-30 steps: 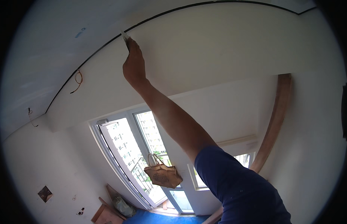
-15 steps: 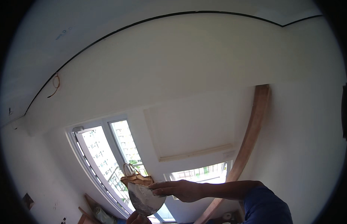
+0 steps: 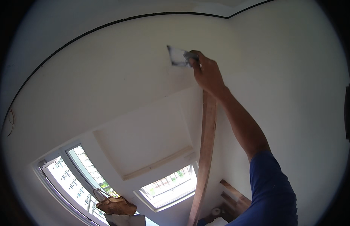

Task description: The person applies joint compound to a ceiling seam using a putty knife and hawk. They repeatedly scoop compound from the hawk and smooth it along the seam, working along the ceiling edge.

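My right hand is raised high at the upper middle, its fingers closed round the handle of a putty knife. The knife's wide, pale blade with dark edges points left and lies at the white wall; it is slightly blurred, so I cannot tell whether it touches. At the lower edge shows the top of a grey-white plate, the rest of it cut off. My left hand is out of the picture.
A brown paper bag with handles stands behind the plate. A wooden post rises below my right hand. Windows are at the lower middle and lower left. Wooden boards lean at the lower right. A dark strip borders the ceiling.
My right hand has gone from the plate up to the upper wall with the putty knife. The view has swung right; the plate sits lower, and my left hand has left the picture.
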A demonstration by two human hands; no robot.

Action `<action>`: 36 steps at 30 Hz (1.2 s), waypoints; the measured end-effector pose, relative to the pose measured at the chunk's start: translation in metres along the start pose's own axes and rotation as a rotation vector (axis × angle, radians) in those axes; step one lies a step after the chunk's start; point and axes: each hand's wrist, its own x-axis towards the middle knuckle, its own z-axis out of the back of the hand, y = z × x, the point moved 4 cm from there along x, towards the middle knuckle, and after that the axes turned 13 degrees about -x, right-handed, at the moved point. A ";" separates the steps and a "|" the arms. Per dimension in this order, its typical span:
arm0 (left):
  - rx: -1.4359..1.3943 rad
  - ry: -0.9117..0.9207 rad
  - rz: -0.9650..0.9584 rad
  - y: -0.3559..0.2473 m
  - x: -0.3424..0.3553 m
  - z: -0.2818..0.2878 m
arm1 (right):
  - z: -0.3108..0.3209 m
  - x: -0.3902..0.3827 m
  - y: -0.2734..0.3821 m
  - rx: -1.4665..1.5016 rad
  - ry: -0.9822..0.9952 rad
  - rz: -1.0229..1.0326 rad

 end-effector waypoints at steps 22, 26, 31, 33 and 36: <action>0.023 0.311 -0.147 0.051 0.027 -0.007 | -0.025 0.180 -0.091 -0.787 -0.061 0.188; 0.064 0.112 -0.154 0.051 0.026 0.009 | -0.026 0.187 -0.069 -0.741 -0.142 0.252; 0.119 0.199 -0.170 0.042 0.014 0.008 | -0.027 0.180 -0.033 -0.633 -0.217 0.312; 0.119 0.189 -0.187 0.038 0.012 0.007 | -0.030 0.179 -0.014 -0.628 -0.213 0.337; 0.032 0.170 -0.168 0.033 0.011 0.004 | -0.038 0.177 0.016 -0.610 -0.235 0.376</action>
